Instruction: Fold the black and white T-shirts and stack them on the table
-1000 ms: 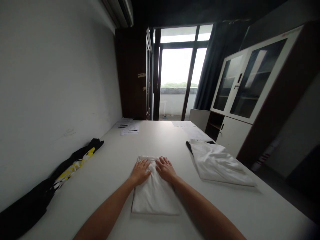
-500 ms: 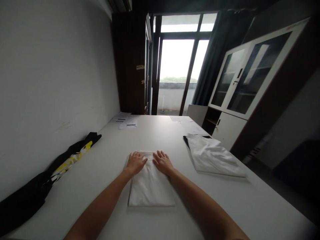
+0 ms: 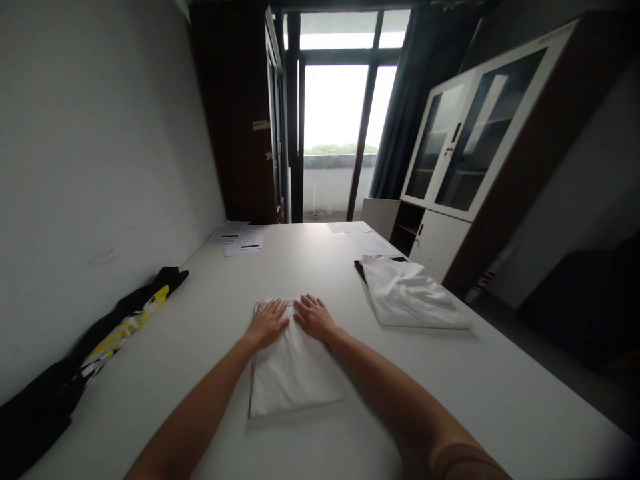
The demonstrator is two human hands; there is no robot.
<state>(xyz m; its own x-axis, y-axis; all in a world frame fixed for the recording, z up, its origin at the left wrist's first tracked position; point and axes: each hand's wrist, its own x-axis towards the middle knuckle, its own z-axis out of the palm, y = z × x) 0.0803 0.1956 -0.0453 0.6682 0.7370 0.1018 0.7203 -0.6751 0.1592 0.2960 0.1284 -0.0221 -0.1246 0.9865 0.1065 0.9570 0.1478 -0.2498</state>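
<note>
A white garment [image 3: 295,373], folded into a flat rectangle, lies on the white table [image 3: 210,427] before me. My left hand [image 3: 268,324] rests flat on its far left corner, fingers stretched out. Beside it, my right hand [image 3: 314,317] lies palm down on the far right corner, fingers also extended. A narrow strip of cloth shows between the two hands. Slight creases run across the fabric nearer to me. Which kind of garment it is, I cannot tell.
Another white folded cloth [image 3: 413,293] lies on the right over something black. Black clothing with a yellow and white print [image 3: 127,327] runs along the left wall. Papers [image 3: 243,240] lie at the far left, more sheets [image 3: 363,239] at the far right. A glass-door cabinet [image 3: 465,147] stands right.
The view has turned slightly, so the surroundings sit further left in the picture. Both hands stay flat on the folded white garment, with the fingers a little more spread.
</note>
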